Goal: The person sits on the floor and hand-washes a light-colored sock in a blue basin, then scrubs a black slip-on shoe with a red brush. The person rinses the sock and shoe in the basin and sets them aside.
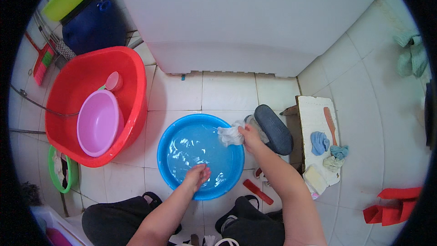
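A round blue plastic basin holding water stands on the tiled floor between my feet. My right hand grips a wet-looking white cloth over the basin's right rim. Over the near part of the water is my left hand, fingers apart and slightly curled, holding nothing. Just right of the basin lie dark slippers. A red brush or comb rests on the floor at the lower right of the basin.
At left, a red tub holds a pink basin and a small dipper. On the right, a low white stool carries a comb, small cloths and a pale soap bar. A white appliance stands ahead.
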Demonstrator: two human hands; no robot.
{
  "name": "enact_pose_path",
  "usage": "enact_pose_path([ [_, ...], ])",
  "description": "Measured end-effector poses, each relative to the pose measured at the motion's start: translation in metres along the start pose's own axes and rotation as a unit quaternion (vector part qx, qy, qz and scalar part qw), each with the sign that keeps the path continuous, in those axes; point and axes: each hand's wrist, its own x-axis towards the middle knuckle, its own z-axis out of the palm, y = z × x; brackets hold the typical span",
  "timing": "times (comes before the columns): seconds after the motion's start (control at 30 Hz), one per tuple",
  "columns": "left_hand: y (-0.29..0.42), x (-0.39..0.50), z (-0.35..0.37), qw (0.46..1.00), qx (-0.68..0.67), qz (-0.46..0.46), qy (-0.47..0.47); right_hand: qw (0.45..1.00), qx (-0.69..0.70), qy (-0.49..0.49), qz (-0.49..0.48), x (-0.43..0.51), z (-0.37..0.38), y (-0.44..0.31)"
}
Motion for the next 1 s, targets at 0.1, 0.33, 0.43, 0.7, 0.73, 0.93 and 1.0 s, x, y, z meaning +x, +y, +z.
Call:
enact_pose_path([
  [0.1, 0.013, -0.003, 0.016, 0.995, 0.013, 0.097, 0.003, 0.993, -0.024, -0.001, -0.113, -0.010, 0.010, -0.012],
  [0.33, 0.063, -0.039, 0.078, 0.816, 0.240, 0.524, -0.037, 0.981, 0.023, -0.154, -0.112, -0.083, 0.071, -0.046],
  [0.43, 0.075, -0.055, 0.080, 0.865, 0.231, 0.439, -0.078, 0.973, 0.067, -0.202, -0.086, -0.103, 0.087, -0.051],
  [0.7, 0.079, -0.062, 0.060, 0.942, 0.022, 0.297, -0.157, 0.975, 0.145, -0.169, -0.013, -0.109, 0.076, -0.058],
  [0.73, 0.080, -0.062, 0.060, 0.949, 0.011, 0.279, -0.145, 0.976, 0.149, -0.159, -0.009, -0.108, 0.075, -0.058],
  [0.93, 0.089, -0.072, 0.065, 0.958, 0.053, 0.228, -0.168, 0.983, 0.077, -0.148, -0.075, -0.107, 0.077, -0.055],
  [1.0, 0.088, -0.074, 0.069, 0.935, 0.119, 0.274, -0.191, 0.981, 0.052, -0.158, -0.101, -0.109, 0.079, -0.054],
])
